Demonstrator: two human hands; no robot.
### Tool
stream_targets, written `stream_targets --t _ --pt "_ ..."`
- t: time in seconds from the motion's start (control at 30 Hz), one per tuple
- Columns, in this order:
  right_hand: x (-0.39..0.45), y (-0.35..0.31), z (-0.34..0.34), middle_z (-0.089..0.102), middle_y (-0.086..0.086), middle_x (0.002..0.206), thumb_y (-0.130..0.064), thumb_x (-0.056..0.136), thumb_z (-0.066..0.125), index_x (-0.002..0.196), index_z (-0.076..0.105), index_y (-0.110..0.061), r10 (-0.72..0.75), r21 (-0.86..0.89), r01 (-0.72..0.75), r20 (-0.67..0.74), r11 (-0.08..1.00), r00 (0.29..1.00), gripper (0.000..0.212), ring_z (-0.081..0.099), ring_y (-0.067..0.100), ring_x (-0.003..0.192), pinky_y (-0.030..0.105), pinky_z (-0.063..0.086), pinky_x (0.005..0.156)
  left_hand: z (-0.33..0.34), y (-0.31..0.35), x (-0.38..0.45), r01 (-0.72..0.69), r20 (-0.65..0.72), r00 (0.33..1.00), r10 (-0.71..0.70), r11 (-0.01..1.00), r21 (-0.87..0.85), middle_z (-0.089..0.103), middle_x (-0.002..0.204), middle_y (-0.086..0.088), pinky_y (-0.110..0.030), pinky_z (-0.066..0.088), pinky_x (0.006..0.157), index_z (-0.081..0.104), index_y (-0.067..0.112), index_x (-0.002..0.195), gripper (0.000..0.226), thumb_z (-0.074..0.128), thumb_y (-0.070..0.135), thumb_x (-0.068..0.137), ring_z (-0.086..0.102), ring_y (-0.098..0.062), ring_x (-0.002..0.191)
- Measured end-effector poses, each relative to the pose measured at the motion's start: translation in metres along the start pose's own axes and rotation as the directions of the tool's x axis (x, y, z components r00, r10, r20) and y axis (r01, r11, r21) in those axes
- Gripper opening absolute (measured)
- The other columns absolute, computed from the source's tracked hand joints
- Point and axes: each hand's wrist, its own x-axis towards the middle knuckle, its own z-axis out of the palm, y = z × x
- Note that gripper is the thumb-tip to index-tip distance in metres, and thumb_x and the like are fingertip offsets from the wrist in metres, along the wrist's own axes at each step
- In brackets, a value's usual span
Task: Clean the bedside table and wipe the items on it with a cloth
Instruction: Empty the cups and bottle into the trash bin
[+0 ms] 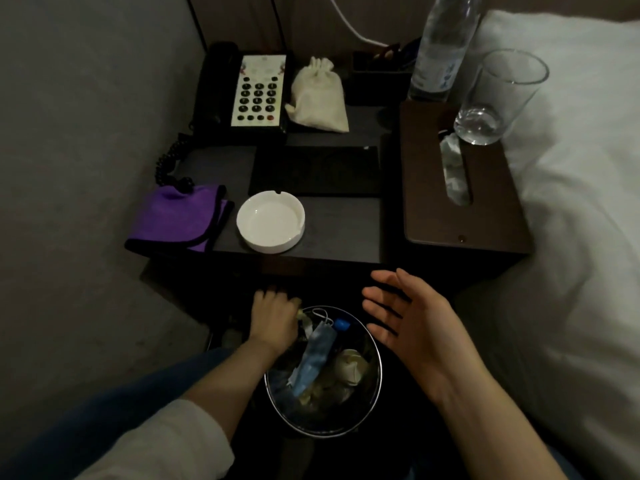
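A folded purple cloth (176,220) lies at the front left corner of the dark bedside table (339,226). Beside it sits an empty white ashtray (270,221). Behind stand a black telephone (242,93), a cream drawstring pouch (318,97) and a flat black pad (315,171). My left hand (273,322) grips the far rim of a round waste bin (375,375) below the table's front edge. My right hand (412,323) hovers open above the bin's right side, fingers spread, holding nothing.
A brown tissue box (433,188) at the table's right carries a drinking glass (498,98) and a water bottle (443,46). A black organiser (377,81) stands at the back. The bin holds a blue mask and crumpled waste. White bedding (581,202) lies right, a grey wall left.
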Motion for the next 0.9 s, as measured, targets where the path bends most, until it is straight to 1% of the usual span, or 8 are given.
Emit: stream_targets --t 0.13,0.23,0.37,0.53,0.6,0.67,0.77,0.9 --pt "0.001 0.003 -0.002 0.072 0.000 0.084 -0.039 0.093 0.049 0.098 0.072 -0.021 -0.006 -0.001 0.006 0.005 1.000 1.000 0.030 0.068 0.012 0.076 0.028 0.048 0.064 0.000 0.010 0.005 0.169 0.087 0.982 -0.167 0.985 -0.022 0.062 0.114 -0.006 -0.038 0.031 0.092 0.066 0.025 0.105 0.034 0.057 0.041 0.077 0.048 -0.030 0.114" --pt "0.002 0.004 -0.004 0.072 0.001 0.085 -0.039 0.093 0.049 0.097 0.072 -0.021 -0.014 0.003 0.014 0.011 1.000 1.000 0.030 0.068 0.012 0.077 0.028 0.048 0.066 0.004 0.011 0.007 0.192 0.099 0.977 -0.188 0.981 -0.032 0.063 0.113 -0.005 -0.039 0.030 0.093 0.066 0.025 0.105 0.032 0.056 0.040 0.078 0.048 -0.030 0.114" --pt "0.005 0.001 -0.004 0.072 0.000 0.084 -0.040 0.094 0.049 0.095 0.072 -0.022 -0.023 -0.003 0.023 0.015 1.000 1.000 0.030 0.068 0.011 0.075 0.028 0.048 0.065 0.002 0.011 0.006 0.206 0.040 0.978 -0.203 0.974 -0.091 0.065 0.106 -0.005 -0.038 0.031 0.090 0.069 0.023 0.097 0.028 0.055 0.040 0.079 0.051 -0.029 0.108" --pt "0.005 -0.001 -0.002 0.073 0.000 0.084 -0.042 0.094 0.048 0.097 0.072 -0.022 -0.031 0.000 0.031 0.007 1.000 0.999 0.031 0.069 0.011 0.075 0.029 0.047 0.066 0.001 0.017 -0.017 0.180 -0.095 0.975 -0.203 0.961 -0.212 0.064 0.092 -0.011 -0.039 0.036 0.076 0.069 0.016 0.083 0.018 0.061 0.030 0.076 0.054 -0.032 0.091" --pt "0.002 -0.002 -0.001 0.073 0.000 0.085 -0.042 0.094 0.048 0.098 0.072 -0.021 -0.033 0.002 0.033 -0.002 0.999 0.999 0.032 0.068 0.012 0.077 0.029 0.048 0.066 0.001 0.025 -0.032 0.175 -0.079 0.977 -0.196 0.960 -0.219 0.060 0.098 -0.006 -0.038 0.035 0.076 0.066 0.021 0.087 0.019 0.057 0.034 0.077 0.051 -0.028 0.094" --pt "0.000 -0.003 0.000 0.073 0.001 0.087 -0.042 0.095 0.047 0.098 0.072 -0.021 -0.032 -0.001 0.032 -0.011 0.999 0.999 0.033 0.067 0.014 0.080 0.029 0.048 0.067 0.002 0.035 -0.047 0.184 0.000 0.982 -0.188 0.959 -0.218 0.055 0.109 -0.001 -0.038 0.033 0.080 0.063 0.026 0.098 0.027 0.050 0.040 0.080 0.048 -0.025 0.102" --pt "-0.004 -0.004 0.002 0.073 0.002 0.088 -0.042 0.095 0.047 0.094 0.072 -0.020 -0.024 -0.020 0.024 -0.011 1.000 1.000 0.033 0.066 0.016 0.084 0.030 0.048 0.068 0.001 0.047 -0.063 0.191 0.099 0.980 -0.171 0.946 -0.263 0.051 0.122 0.000 -0.036 0.037 0.089 0.056 0.028 0.112 0.036 0.048 0.046 0.083 0.044 -0.022 0.115" --pt "-0.007 -0.004 0.003 0.072 0.002 0.084 -0.044 0.093 0.049 0.091 0.072 -0.019 -0.005 -0.044 0.006 0.013 0.999 1.000 0.034 0.067 0.014 0.077 0.029 0.048 0.064 -0.023 0.051 -0.069 0.112 0.044 0.994 -0.103 0.905 -0.411 0.051 0.119 0.002 -0.029 0.040 0.089 0.056 0.026 0.111 0.028 0.048 0.038 0.087 0.046 -0.019 0.116"
